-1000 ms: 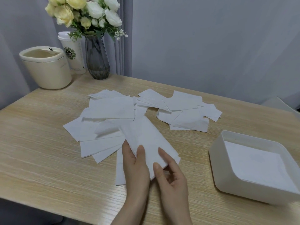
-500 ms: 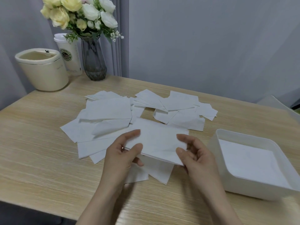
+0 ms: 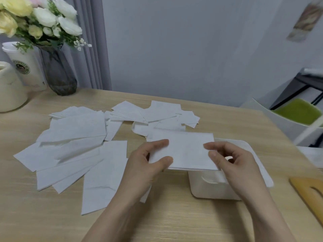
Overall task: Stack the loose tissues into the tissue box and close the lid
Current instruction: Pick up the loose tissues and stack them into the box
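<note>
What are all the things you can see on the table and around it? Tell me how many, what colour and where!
held tissue: one, white, over the box's near-left part
tissue box: one, white, open, right of centre
loose tissues: many, white, spread over the table's middle and left
table: one, light wood
vase: one, dark glass, back left
flowers: a bunch, white and yellow, in the vase
paper cup: one, white, left of the vase
round container: one, cream, far left
wooden board: one, tan, right edge
left hand: pinches the tissue's left side
right hand: pinches its right side
</note>
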Demonstrator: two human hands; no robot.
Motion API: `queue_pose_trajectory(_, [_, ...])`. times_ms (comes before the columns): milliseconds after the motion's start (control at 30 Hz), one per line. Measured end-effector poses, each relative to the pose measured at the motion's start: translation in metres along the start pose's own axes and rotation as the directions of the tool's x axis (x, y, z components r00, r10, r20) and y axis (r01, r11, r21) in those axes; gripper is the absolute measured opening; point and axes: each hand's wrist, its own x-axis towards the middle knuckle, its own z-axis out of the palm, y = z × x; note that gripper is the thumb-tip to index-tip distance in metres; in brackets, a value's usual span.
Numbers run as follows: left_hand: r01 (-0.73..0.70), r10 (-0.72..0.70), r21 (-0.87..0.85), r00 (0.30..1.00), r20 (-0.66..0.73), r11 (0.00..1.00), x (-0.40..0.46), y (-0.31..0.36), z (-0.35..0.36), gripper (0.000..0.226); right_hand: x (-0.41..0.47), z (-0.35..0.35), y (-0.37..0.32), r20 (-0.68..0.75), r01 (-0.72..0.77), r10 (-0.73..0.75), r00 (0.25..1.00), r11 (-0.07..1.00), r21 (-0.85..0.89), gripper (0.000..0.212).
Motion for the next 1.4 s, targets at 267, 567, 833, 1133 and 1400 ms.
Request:
queue_pose_trajectory(267, [-0.227, 0.196, 0.256, 0.970, 0.141, 0.940, 0.015, -0.001, 0.065, 0.022, 0.005, -0.054, 0.036, -0.200, -0.015, -0.026, 0.979, 0.979, -0.201, 0.023])
queue_pose_trajectory(567, [-0.519, 0.468, 0.533, 0.850, 0.242, 0.668, 0.019, -0.025, 0.094, 0.049, 0.002, -0.072, 0.059, -0.228, -0.050, -0.096, 0.969, 0.826, -0.561, 0.031])
queue_pose_trajectory(833, [-0.515, 0.465, 0.613, 0.847, 0.258, 0.598, 0.016, -0.024, 0.092, 0.035, 0.001, -0.069, 0.072, -0.200, -0.040, -0.096, 0.975, 0.809, -0.586, 0.027])
queue_pose_trajectory(1133, [-0.565, 0.531, 0.699, 0.790, 0.306, 0.438, 0.018, -0.029, 0.091, 0.036, -0.005, -0.065, 0.079, -0.193, 0.072, -0.232, 0.953, 0.796, -0.600, 0.012])
queue_pose_trajectory(1400, [-0.610, 0.483, 0.654, 0.780, 0.397, 0.448, 0.029, -0.032, 0.085, 0.047, -0.021, -0.051, 0.081, -0.098, 0.180, -0.304, 0.948, 0.760, -0.625, 0.037])
